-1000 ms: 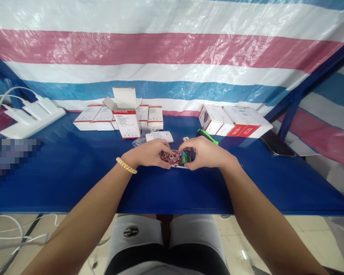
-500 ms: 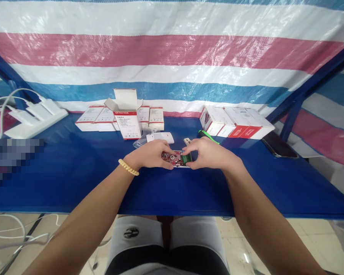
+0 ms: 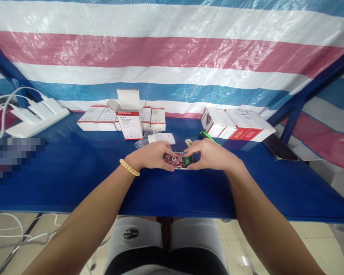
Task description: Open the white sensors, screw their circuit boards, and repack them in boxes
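Between my hands lies a red circuit board (image 3: pixel 176 160) in a white casing, with a green part (image 3: pixel 188 160) at its right end. My left hand (image 3: pixel 155 156), with a yellow coiled band at the wrist, grips the left end between thumb and fingers. My right hand (image 3: pixel 210 154) pinches the right end by its two long edges, thumb near and fingers far. Just beyond the board is a white plastic cover (image 3: pixel 161 138) beside a clear plastic bag (image 3: pixel 141 142). A small pale part (image 3: pixel 188 142) and a black and green tool (image 3: pixel 209 137) lie behind my right hand.
An open white and red carton (image 3: pixel 129 125) stands behind, with closed boxes (image 3: pixel 92 117) around it. More boxes (image 3: pixel 243 124) lie at the back right, near a black phone (image 3: pixel 281 147). A power strip (image 3: pixel 38 124) with plugs sits at the left on the blue table (image 3: pixel 177 198).
The whole view has shifted very slightly. Both hands keep the same hold on the circuit board, and nothing else has visibly moved.
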A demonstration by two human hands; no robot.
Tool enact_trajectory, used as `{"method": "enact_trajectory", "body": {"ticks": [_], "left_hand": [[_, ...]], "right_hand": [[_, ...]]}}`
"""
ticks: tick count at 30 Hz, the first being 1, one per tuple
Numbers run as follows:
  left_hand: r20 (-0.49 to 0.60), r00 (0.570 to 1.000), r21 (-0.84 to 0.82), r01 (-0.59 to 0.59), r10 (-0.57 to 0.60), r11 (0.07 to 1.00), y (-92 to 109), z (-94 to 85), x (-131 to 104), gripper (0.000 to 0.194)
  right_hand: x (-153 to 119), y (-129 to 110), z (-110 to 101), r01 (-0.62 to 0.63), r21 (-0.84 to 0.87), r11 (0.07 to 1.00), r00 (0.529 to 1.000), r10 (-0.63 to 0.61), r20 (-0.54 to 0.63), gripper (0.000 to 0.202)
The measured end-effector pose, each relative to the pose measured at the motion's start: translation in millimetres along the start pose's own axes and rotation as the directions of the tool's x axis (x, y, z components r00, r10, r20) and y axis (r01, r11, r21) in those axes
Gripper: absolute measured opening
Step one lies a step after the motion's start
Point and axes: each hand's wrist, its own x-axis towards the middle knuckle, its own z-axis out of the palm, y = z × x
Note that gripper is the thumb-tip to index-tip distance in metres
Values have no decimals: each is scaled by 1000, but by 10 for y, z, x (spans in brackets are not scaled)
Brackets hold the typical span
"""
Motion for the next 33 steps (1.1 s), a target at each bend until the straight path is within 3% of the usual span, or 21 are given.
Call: {"method": "enact_trajectory", "body": {"ticks": [16,24,33], "left_hand": [[4,1000,15,-5,5,1000,-18,-2,3,36],[2,1000,9,-12,11,1000,-24,6,2,42],[8,1000,9,3,-3,1000,-10,7,5,43]], "right_hand": [[46,21,27,1,-76,997,1000,-2,-13,38],[22,-6,17,22,-11,1000,999,-22,30,29],[83,50,55,-19,-20,1000,999,20,43,37]]}}
